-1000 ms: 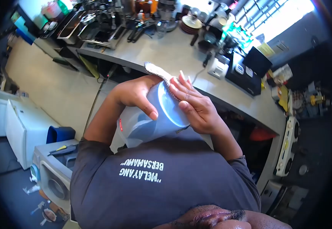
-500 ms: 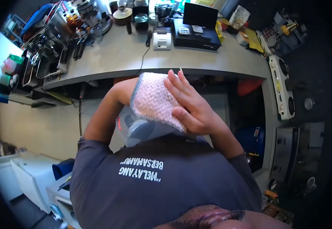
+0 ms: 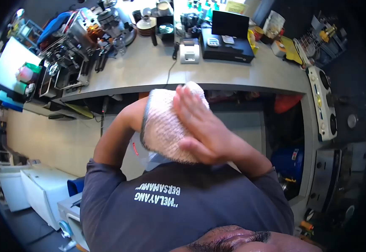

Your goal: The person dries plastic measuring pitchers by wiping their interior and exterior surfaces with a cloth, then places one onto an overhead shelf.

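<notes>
The right hand's grip (image 3: 197,126) is spread flat, its fingers together and closed on nothing, palm on the cloth (image 3: 162,126); the left hand is hidden behind it, so its grip cannot be told. Even palm pressure, with the container (image 3: 157,159) steadied from the opposite side, seems best for wiping. The cloth and container are on the person's side of the tabletop (image 3: 141,67). The cloth looks pale, nubby and dark-edged; the mostly covered container looks translucent, with a red mark.
</notes>
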### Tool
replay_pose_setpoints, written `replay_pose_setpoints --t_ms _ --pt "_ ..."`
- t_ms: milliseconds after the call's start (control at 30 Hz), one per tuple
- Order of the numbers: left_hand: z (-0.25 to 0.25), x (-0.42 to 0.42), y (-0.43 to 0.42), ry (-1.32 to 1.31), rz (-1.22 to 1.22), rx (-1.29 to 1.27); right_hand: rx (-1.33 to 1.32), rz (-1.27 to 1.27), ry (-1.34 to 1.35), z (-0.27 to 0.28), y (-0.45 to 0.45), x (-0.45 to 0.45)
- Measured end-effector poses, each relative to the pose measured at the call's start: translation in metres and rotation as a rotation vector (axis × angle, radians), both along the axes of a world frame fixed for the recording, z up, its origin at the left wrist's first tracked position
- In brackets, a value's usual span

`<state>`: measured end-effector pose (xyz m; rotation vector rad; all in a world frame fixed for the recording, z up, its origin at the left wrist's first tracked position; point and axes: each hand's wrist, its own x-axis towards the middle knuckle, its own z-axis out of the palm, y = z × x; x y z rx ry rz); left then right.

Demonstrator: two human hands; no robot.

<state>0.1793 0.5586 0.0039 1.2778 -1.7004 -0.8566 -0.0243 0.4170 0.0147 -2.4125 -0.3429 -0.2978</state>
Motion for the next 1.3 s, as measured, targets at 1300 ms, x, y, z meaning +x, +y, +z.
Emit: replay_pose_setpoints --t_ms 1300 --pt "0.013 0.085 0.472 -0.290 1.108 0.058 0.201 0.771 -0.095 0.005 0.405 0.338"
